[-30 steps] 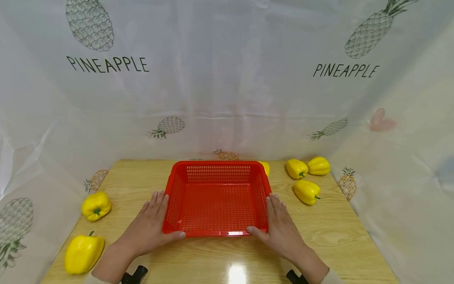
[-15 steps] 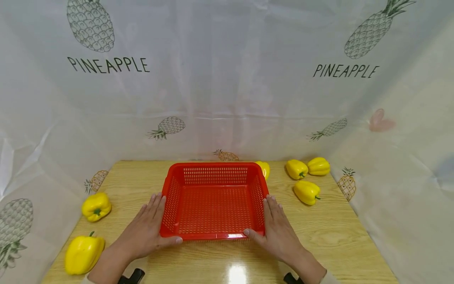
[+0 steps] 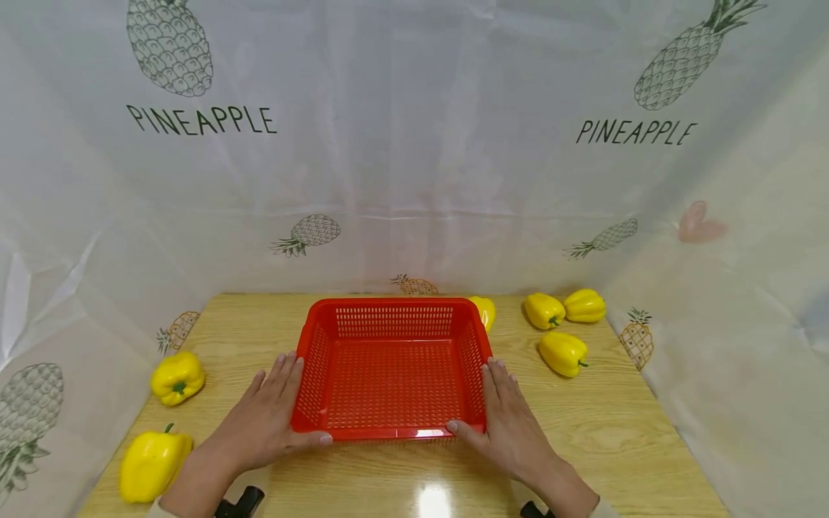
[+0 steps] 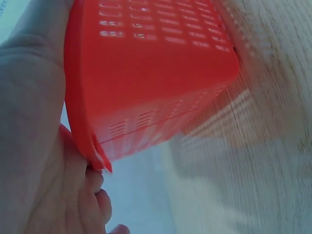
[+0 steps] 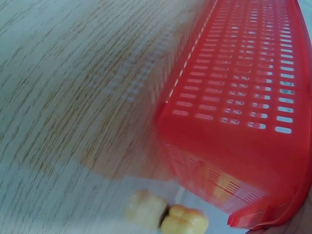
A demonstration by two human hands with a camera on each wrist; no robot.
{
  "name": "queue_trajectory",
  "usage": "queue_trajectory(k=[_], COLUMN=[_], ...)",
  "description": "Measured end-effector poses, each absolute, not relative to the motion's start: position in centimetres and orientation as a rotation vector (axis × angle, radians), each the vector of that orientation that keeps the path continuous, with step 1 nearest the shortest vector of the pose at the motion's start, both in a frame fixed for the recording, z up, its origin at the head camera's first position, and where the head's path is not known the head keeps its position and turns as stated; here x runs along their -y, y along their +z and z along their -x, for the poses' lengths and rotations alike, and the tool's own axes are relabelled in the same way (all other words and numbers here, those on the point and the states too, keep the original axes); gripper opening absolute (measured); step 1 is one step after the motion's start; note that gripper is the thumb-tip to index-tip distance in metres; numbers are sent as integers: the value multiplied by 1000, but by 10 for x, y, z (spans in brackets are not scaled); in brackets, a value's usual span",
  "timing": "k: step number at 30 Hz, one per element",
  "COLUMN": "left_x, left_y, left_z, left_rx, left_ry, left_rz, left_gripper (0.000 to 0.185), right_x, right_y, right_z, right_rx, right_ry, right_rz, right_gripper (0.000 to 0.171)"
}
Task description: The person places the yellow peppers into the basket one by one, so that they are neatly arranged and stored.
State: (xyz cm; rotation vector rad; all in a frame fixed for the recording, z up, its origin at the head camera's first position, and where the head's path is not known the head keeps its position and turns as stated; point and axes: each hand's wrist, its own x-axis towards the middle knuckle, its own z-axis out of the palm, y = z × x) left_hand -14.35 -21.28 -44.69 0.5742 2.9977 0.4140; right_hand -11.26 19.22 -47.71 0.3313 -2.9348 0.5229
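Note:
A red perforated plastic basket (image 3: 391, 385) sits between my two hands on the wooden table, with its slotted floor in view. My left hand (image 3: 262, 417) rests along its left side, fingers straight and thumb on the front rim by the corner. On the right side, my right hand (image 3: 514, 432) does the same, its thumb lying over the front right corner. The left wrist view shows the palm against the basket's rim (image 4: 80, 102). In the right wrist view the slotted wall (image 5: 234, 78) stands over the wood, and most of that hand is out of sight.
At the left edge lie two yellow bell peppers (image 3: 155, 466). Three more bell peppers (image 3: 563, 353) are grouped at the back right. Another yellow pepper (image 3: 484, 313) is partly hidden behind the basket. A pineapple-print sheet (image 3: 414, 158) hangs behind the table (image 3: 622, 432).
Both hands and the basket have shifted slightly toward me and to the left since the first frame. Over the last half second they stay almost still. The peppers have not moved.

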Motion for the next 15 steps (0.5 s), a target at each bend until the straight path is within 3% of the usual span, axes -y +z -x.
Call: queue_trajectory(k=[9,15], left_x=[213,213], left_y=[-451,-451], left_z=[145,145], left_rx=[-2988,-2989], left_ry=[448,443], left_rz=[-573,-563], left_gripper=[137,138], right_x=[-196,-205], right_y=[-463,-449], right_z=[113,125], right_rx=[2967,2994], right_ry=[468,442], right_rz=[-391,-449], right_gripper=[112,100])
